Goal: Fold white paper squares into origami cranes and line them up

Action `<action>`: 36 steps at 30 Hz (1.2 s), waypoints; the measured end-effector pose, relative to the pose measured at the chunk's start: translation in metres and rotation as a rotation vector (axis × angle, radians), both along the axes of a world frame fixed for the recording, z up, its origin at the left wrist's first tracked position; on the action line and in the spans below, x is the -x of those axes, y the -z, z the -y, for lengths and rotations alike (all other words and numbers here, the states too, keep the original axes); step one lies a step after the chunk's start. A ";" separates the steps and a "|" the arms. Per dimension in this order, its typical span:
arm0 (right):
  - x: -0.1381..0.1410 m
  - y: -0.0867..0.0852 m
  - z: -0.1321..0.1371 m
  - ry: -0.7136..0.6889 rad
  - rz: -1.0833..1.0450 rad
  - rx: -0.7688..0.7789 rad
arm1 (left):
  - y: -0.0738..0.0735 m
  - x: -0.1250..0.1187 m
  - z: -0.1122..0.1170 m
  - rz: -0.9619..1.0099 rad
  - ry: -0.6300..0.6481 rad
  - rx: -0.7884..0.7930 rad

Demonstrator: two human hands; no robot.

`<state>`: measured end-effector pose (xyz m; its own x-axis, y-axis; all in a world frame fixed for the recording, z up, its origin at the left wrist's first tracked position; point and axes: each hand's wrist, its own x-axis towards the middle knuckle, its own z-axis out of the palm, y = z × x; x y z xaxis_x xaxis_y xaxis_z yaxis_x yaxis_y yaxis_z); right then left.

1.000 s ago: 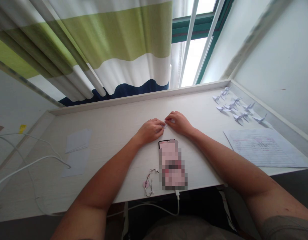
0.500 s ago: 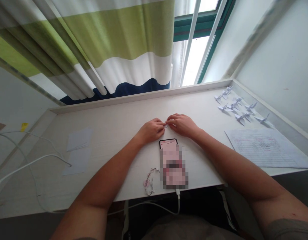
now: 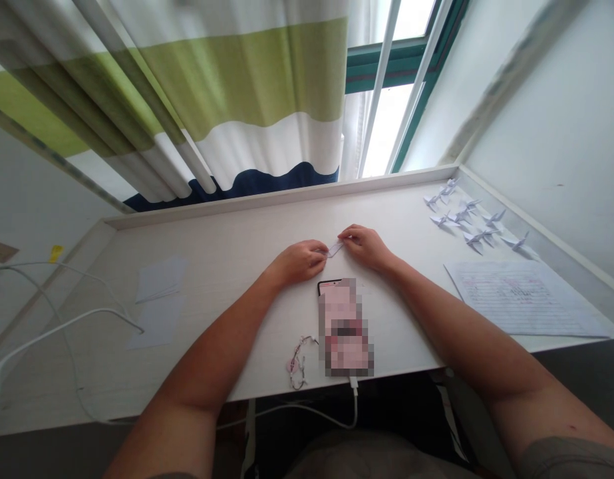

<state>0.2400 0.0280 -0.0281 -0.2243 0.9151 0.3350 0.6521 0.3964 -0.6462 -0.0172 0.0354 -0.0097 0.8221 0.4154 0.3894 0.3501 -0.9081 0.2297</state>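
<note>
Between my hands, over the middle of the white desk (image 3: pixel 227 246), is a small piece of folded white paper (image 3: pixel 335 249). My left hand (image 3: pixel 303 259) pinches its left end, fingers curled together. At its upper right end, the fingertips of my right hand (image 3: pixel 362 245) are closed on it. Part of the paper is hidden behind my fingers. Just below my hands lies a phone (image 3: pixel 336 287) with its screen lit and blurred, and a beaded strap (image 3: pixel 297 362) beside it.
Several folded paper cranes (image 3: pixel 466 213) stand at the back right. In front of them lie printed sheets (image 3: pixel 526 296). White paper pieces (image 3: pixel 159 278) rest on the left, near white cables (image 3: pixel 62 326). A charging cable (image 3: pixel 355 396) hangs from the phone over the desk's front edge.
My right hand has shifted slightly right, away from my left hand, so more of the folded paper shows between them. The camera view has tilted a little.
</note>
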 end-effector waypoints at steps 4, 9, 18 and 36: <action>0.004 0.002 -0.004 -0.013 -0.009 -0.002 | 0.000 0.000 -0.002 0.000 0.020 -0.035; 0.011 0.001 -0.007 0.030 0.044 0.016 | -0.001 0.001 -0.001 -0.072 -0.030 -0.103; 0.008 0.000 -0.005 0.065 0.119 -0.022 | -0.006 0.006 -0.002 -0.110 -0.111 -0.147; 0.014 -0.022 0.009 -0.244 0.491 -0.178 | 0.001 0.007 -0.008 -0.072 -0.149 -0.117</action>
